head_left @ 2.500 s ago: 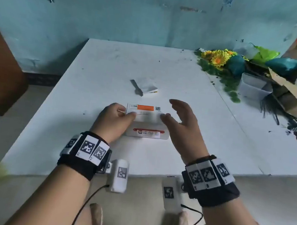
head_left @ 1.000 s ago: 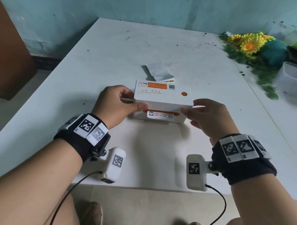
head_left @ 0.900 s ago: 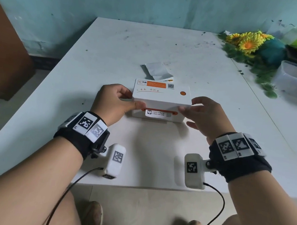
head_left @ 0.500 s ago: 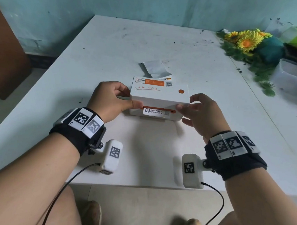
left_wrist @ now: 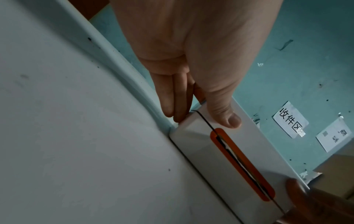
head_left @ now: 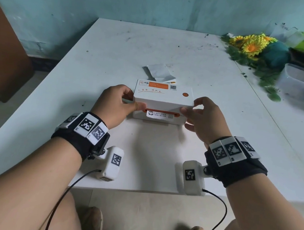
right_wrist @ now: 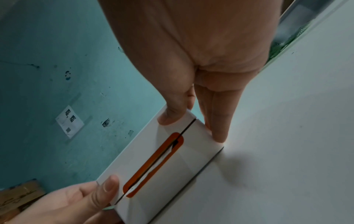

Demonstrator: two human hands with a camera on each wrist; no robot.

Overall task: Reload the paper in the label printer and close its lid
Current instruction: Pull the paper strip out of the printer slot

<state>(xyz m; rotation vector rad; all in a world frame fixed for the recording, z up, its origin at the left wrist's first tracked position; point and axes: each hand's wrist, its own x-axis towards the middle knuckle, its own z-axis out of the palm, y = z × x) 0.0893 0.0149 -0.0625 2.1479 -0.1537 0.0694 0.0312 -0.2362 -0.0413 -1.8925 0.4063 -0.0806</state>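
Note:
The white label printer (head_left: 162, 101) sits mid-table with its lid down; only a thin seam shows along the front. A printed label (head_left: 159, 114) sticks out of the orange-rimmed slot (left_wrist: 241, 163). My left hand (head_left: 130, 101) pinches the printer's left end, thumb on the front face and fingers along the side (left_wrist: 201, 115). My right hand (head_left: 190, 109) pinches the right end the same way (right_wrist: 191, 124), thumb above the seam. The paper inside the printer (right_wrist: 172, 166) is hidden.
A loose folded piece of paper (head_left: 160, 73) lies just behind the printer. Artificial sunflowers (head_left: 250, 46) and a clear plastic tub (head_left: 299, 82) crowd the table's right side. A brown cabinet (head_left: 4, 54) stands left of the white table (head_left: 153, 152).
The lid, raised 2.5 s ago, has come down onto the printer body. Both hands moved from the lid's front edge to the printer's two ends and have stayed there.

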